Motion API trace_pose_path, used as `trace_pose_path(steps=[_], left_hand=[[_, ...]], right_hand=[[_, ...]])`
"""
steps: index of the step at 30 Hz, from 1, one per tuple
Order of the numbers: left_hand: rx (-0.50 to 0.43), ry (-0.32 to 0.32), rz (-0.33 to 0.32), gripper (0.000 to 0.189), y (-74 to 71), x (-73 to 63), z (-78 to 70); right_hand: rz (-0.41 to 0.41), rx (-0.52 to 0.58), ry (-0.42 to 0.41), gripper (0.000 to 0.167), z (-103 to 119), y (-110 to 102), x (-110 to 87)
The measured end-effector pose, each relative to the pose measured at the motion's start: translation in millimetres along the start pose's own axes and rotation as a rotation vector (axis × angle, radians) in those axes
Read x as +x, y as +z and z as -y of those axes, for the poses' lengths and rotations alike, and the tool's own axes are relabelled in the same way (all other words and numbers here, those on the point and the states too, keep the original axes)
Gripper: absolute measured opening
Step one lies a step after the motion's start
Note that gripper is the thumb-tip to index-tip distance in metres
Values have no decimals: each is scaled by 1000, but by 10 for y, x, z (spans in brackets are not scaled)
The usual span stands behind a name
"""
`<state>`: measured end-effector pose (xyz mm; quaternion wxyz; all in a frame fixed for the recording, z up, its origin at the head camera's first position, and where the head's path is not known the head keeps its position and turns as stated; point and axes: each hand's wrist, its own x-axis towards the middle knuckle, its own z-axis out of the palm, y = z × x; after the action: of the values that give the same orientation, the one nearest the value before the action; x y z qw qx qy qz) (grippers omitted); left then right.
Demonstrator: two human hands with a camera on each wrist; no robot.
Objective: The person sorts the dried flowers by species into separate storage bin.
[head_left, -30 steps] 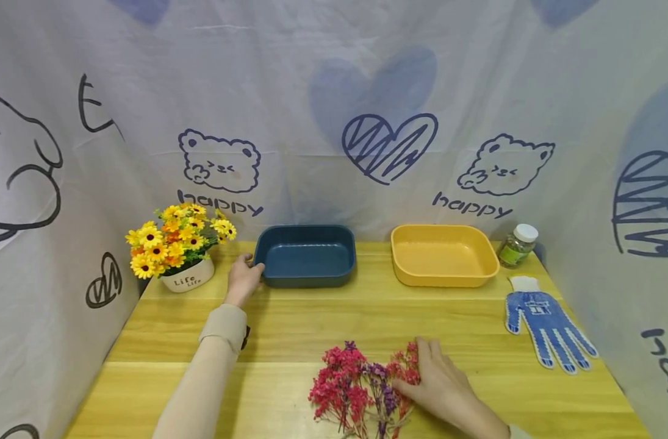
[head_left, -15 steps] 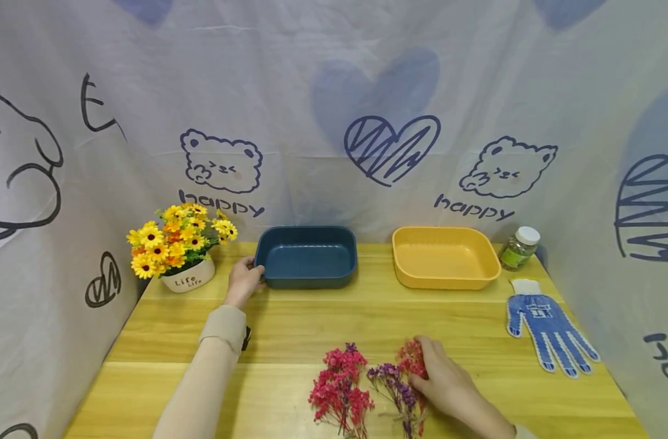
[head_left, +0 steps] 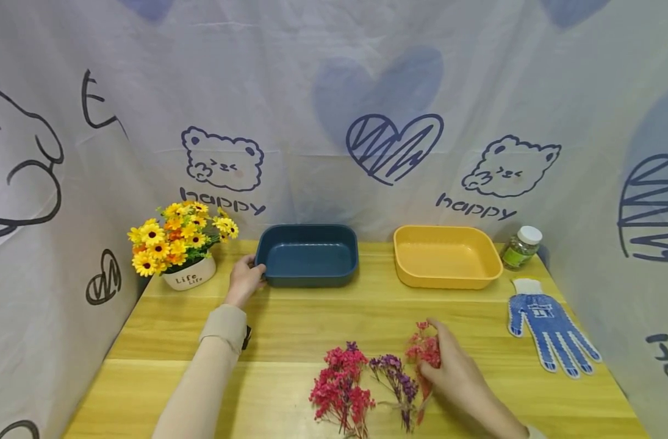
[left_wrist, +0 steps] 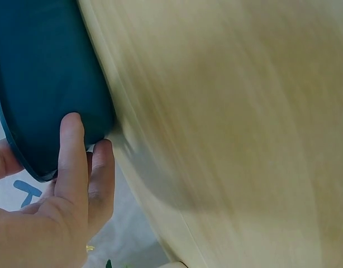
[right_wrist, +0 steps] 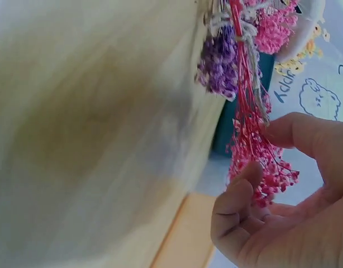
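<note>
While your right hand (head_left: 460, 381) curls thumb and fingers round a red sprig (head_left: 426, 352), it lifts the sprig's head just off the table (head_left: 290, 323); the stem end trails down by your palm. The right wrist view shows the same pinch, red blooms between thumb and fingers (right_wrist: 238, 192). Just left of it lies a purple sprig (head_left: 395, 381), and left of that a bigger pink bunch (head_left: 339, 390), both flat on the wood near the front edge. Your left hand (head_left: 244, 281) grips the left end of the blue tray (head_left: 307, 255), fingers wrapped on its rim, thumb on the outer wall; the left wrist view confirms it. Tray sits at the back of the table. Beside that hand stands a flower pot (head_left: 188, 277). Right of the blue tray, apart from it, sits a yellow tray (head_left: 446, 256), then a small jar (head_left: 520, 247). A blue glove (head_left: 550, 329) lies flat near the right edge.
</note>
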<state>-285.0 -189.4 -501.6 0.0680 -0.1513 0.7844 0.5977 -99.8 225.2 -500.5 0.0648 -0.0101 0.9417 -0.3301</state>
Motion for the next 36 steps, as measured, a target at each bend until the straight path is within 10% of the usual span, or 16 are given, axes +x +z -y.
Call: trace_pose_path(steps=[15,36], left_hand=[[7,2,-10,57,-17,-17,-7],[-52,10,-8,57,-29,-34,-3]], right_hand=[[-137,98,-207,77,241,-445,184],[-176,92,-472,64,1148,-495,1128]])
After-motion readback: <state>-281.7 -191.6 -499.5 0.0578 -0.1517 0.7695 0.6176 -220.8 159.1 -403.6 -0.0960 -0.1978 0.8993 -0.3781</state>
